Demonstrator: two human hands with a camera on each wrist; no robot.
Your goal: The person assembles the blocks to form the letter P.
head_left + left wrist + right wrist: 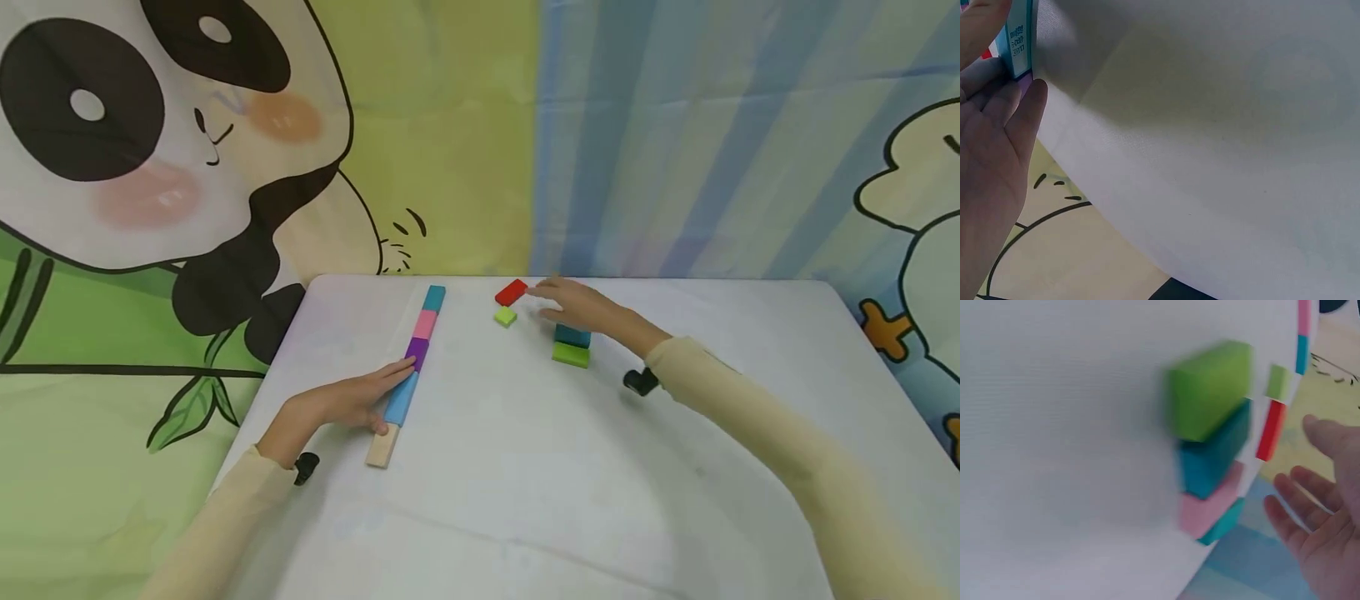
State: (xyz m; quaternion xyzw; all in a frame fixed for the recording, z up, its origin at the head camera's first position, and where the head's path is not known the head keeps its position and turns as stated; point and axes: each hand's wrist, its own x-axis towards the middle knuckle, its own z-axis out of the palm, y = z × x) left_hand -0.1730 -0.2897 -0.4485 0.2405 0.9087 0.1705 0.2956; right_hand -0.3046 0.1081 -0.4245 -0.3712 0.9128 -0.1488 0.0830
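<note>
A straight row of blocks runs away from me: bare wood, light blue, purple, pink and turquoise. My left hand holds the light blue block, thumb by its near end and fingertips by its purple end. Printed writing shows on that block in the left wrist view. With fingers spread and nothing held, my right hand hovers beside a red block. A small lime block lies in front of the red one.
Under my right forearm, a green block, a dark teal block, a pink block and a turquoise block stand in line. The white table ends at a cartoon-printed curtain.
</note>
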